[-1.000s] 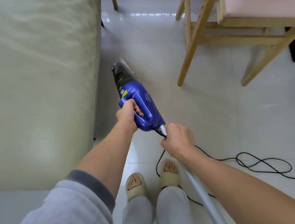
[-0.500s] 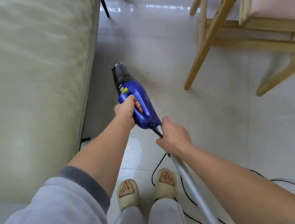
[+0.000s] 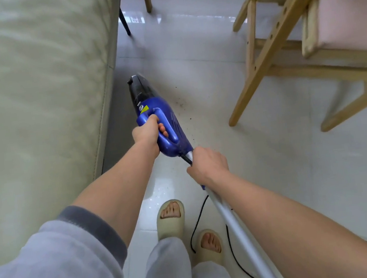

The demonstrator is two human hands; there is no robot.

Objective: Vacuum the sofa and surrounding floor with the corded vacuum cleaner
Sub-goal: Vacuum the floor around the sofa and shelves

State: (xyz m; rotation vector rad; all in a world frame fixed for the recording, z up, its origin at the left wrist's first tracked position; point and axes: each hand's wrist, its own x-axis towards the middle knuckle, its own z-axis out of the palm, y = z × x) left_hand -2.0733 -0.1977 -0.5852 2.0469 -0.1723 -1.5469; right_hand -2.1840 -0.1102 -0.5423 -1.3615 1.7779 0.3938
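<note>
Where dark crumbs [image 3: 182, 102] speck the glossy tiled floor [image 3: 288, 171] between sofa [image 3: 29, 89] and chair [image 3: 281, 38], we grip the vacuum [image 3: 171, 128]: left hand [image 3: 146, 133] wrapping its handle, right hand [image 3: 207, 166] clasping its tube.

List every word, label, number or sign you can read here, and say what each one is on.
No text is readable.
Yellow sticker on the blue vacuum cleaner: print too small to read.
Round mark beside the sticker: blurred.
Faint marking on the vacuum's dark front section: illegible.

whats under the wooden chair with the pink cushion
Under the light wooden chair with the pink cushion only bare glossy white floor tile shows. Its far legs and the floor behind them run out of frame.
</note>
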